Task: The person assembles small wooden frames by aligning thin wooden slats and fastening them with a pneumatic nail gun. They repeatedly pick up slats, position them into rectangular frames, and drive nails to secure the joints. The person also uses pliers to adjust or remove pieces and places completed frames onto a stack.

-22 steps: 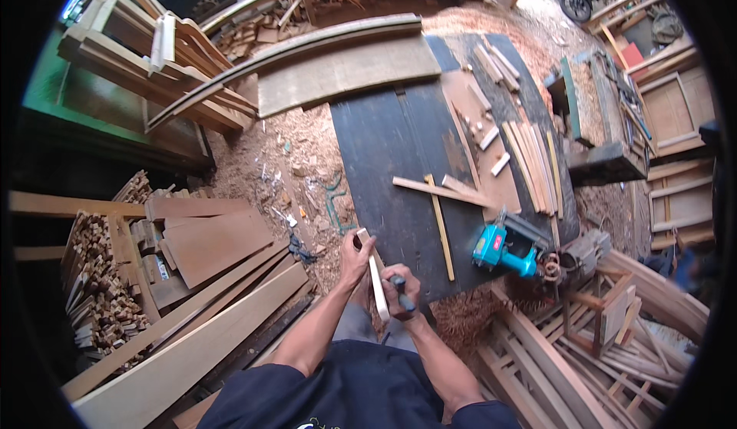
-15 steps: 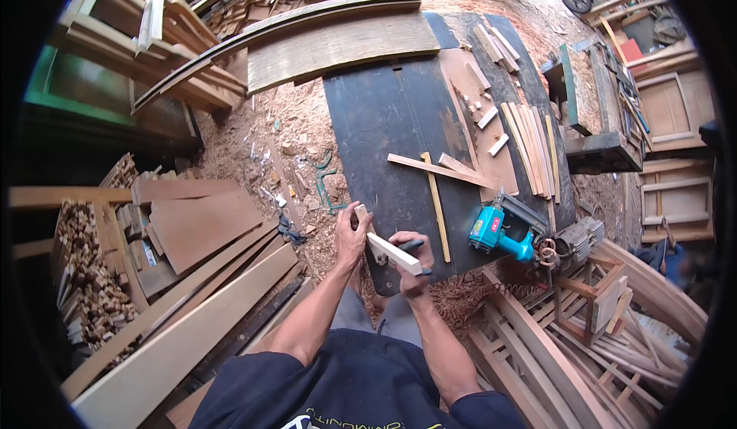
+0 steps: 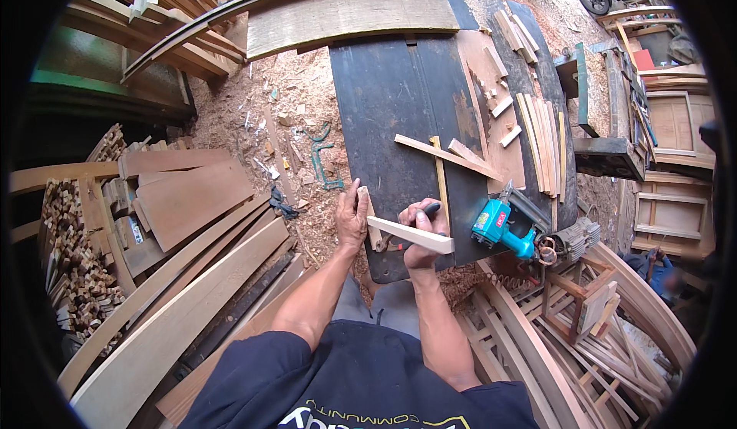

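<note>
Over the near-left edge of the black tabletop (image 3: 384, 84), my left hand (image 3: 352, 220) steadies the end of a wooden piece, its fingers lying along a short upright part (image 3: 374, 226). From there a pale wood strip (image 3: 411, 233) runs right, in front of my right hand (image 3: 422, 233). That hand is closed around a dark-handled tool (image 3: 432, 209), whose kind I cannot make out. Beyond my hands, a thin strip (image 3: 445, 155) lies across a yellowish stick (image 3: 441, 176) on the tabletop. Right of them rests a teal nail gun (image 3: 499, 226).
A wide board (image 3: 345, 22) spans the table's far end. Several slats (image 3: 541, 137) and offcuts lie at right. A green clamp (image 3: 322, 164) sits among floor shavings. Planks (image 3: 184, 298) lean at left; curved wooden parts (image 3: 645, 298) and a motor (image 3: 576, 237) stand at right.
The pale strip has swung round to lie more level, its near end moving right and up. My right hand has shifted slightly up and right. The whole view has tilted a little.
</note>
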